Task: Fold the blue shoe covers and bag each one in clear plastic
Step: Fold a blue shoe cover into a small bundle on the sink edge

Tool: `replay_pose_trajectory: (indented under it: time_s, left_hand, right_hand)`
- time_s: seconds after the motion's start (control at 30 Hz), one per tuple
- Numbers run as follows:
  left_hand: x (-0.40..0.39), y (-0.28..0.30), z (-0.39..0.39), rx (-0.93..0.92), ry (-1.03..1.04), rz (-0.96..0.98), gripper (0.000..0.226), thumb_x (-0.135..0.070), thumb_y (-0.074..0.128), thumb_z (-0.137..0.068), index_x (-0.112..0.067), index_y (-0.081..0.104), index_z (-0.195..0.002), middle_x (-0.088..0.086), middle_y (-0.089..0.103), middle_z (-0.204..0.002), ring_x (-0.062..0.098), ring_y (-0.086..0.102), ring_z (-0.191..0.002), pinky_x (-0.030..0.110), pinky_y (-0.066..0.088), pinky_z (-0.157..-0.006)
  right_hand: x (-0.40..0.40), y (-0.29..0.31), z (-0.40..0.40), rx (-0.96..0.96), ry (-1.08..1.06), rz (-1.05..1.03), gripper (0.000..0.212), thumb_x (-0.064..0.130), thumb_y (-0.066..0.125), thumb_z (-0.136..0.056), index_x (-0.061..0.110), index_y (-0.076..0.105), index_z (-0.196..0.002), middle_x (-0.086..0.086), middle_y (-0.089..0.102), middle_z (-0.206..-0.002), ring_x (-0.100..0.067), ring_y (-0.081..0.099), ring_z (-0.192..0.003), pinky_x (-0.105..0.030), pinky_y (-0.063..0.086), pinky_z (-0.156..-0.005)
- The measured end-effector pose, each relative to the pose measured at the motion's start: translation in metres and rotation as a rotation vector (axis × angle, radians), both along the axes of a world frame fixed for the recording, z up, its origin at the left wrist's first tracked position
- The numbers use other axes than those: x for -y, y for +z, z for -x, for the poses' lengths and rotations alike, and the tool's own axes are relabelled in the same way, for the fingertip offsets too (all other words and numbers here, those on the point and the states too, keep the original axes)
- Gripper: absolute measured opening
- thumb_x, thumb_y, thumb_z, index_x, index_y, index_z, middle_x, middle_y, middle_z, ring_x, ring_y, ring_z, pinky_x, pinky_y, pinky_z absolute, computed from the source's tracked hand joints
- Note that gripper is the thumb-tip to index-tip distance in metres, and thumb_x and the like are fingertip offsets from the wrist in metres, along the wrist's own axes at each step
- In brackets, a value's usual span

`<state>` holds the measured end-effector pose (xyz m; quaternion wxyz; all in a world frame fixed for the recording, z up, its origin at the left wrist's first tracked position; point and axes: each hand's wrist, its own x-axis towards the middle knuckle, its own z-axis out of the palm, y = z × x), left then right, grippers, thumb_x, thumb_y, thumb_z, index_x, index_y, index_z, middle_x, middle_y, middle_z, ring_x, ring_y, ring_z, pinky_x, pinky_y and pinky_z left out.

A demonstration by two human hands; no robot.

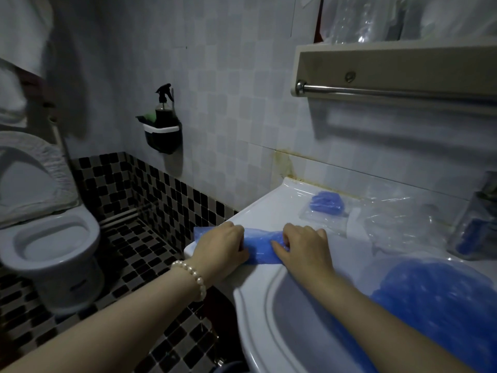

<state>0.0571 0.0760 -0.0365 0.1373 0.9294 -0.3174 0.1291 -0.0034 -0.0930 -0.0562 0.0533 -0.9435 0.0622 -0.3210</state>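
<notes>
A blue shoe cover (260,247) lies stretched flat on the left rim of the white sink (271,208). My left hand (223,244) grips its left part with curled fingers, and one corner sticks out past the hand. My right hand (304,244) pinches its right part, thumb on the plastic. Behind them lies a clear bag holding a folded blue shoe cover (325,201). A big heap of blue shoe covers (441,305) fills the basin at the right. Loose clear plastic bags (400,219) lie at the back of the sink.
A toilet (51,238) stands on the left on a black-and-grey tiled floor. A black wall holder with a spray bottle (162,125) hangs on the tiled wall. A shelf with a metal towel rail (390,90) juts out above the sink. A clear container (473,224) stands at far right.
</notes>
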Motion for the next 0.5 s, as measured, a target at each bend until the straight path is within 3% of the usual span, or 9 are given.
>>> replay_pose_trajectory:
  time_s: [0.07, 0.13, 0.2, 0.3, 0.4, 0.5]
  left_hand:
    - [-0.001, -0.005, -0.007, 0.130, -0.063, 0.052, 0.030, -0.030, 0.065, -0.068, -0.013, 0.057, -0.091, 0.006, 0.055, -0.099, 0.030, 0.054, -0.090, 0.036, 0.039, -0.073]
    - [0.000, -0.006, -0.016, 0.192, -0.104, 0.083, 0.045, -0.032, 0.066, -0.054, -0.016, 0.059, -0.095, 0.003, 0.056, -0.099, 0.029, 0.054, -0.092, 0.035, 0.037, -0.080]
    - [0.002, 0.000, -0.021, 0.069, -0.133, 0.070, 0.049, -0.028, 0.072, -0.061, -0.019, 0.055, -0.106, -0.001, 0.056, -0.105, 0.021, 0.051, -0.101, 0.032, 0.029, -0.093]
    - [0.001, 0.004, -0.022, -0.315, -0.173, 0.203, 0.038, -0.014, 0.069, -0.070, -0.020, 0.051, -0.102, 0.000, 0.061, -0.102, 0.018, 0.055, -0.095, 0.027, 0.042, -0.085]
    - [-0.005, 0.000, -0.021, -0.333, -0.209, 0.411, 0.033, 0.001, 0.066, -0.069, -0.019, 0.054, -0.093, -0.004, 0.062, -0.092, 0.013, 0.058, -0.087, 0.015, 0.045, -0.075]
    - [-0.007, -0.002, -0.019, -0.244, -0.247, 0.446, 0.035, 0.008, 0.064, -0.071, -0.016, 0.062, -0.096, -0.009, 0.059, -0.084, 0.006, 0.055, -0.080, 0.006, 0.041, -0.070]
  right_hand:
    - [0.002, -0.002, -0.004, 0.047, 0.109, -0.104, 0.029, 0.018, 0.079, -0.066, 0.015, 0.054, -0.081, -0.008, 0.059, -0.081, -0.029, 0.056, -0.074, -0.039, 0.043, -0.064]
    - [0.005, -0.002, -0.011, -0.028, 0.211, -0.301, 0.043, 0.011, 0.070, -0.075, 0.015, 0.056, -0.116, -0.006, 0.056, -0.115, -0.025, 0.053, -0.105, -0.037, 0.043, -0.091]
    - [0.007, -0.003, -0.015, -0.162, 0.258, -0.566, 0.054, 0.008, 0.064, -0.082, 0.020, 0.048, -0.132, -0.001, 0.054, -0.129, -0.019, 0.049, -0.118, -0.038, 0.037, -0.105]
    - [0.008, -0.008, -0.021, -0.133, 0.226, -0.721, 0.047, 0.005, 0.068, -0.080, 0.018, 0.060, -0.125, 0.004, 0.061, -0.113, -0.020, 0.053, -0.111, -0.039, 0.040, -0.105]
    - [0.006, -0.008, -0.022, -0.075, 0.241, -0.720, 0.036, -0.001, 0.071, -0.077, 0.016, 0.071, -0.108, 0.015, 0.054, -0.091, -0.015, 0.054, -0.093, -0.024, 0.046, -0.093]
    - [0.005, -0.009, -0.021, -0.027, 0.252, -0.752, 0.025, -0.009, 0.069, -0.074, 0.011, 0.076, -0.086, 0.010, 0.050, -0.083, -0.007, 0.050, -0.079, -0.005, 0.041, -0.071]
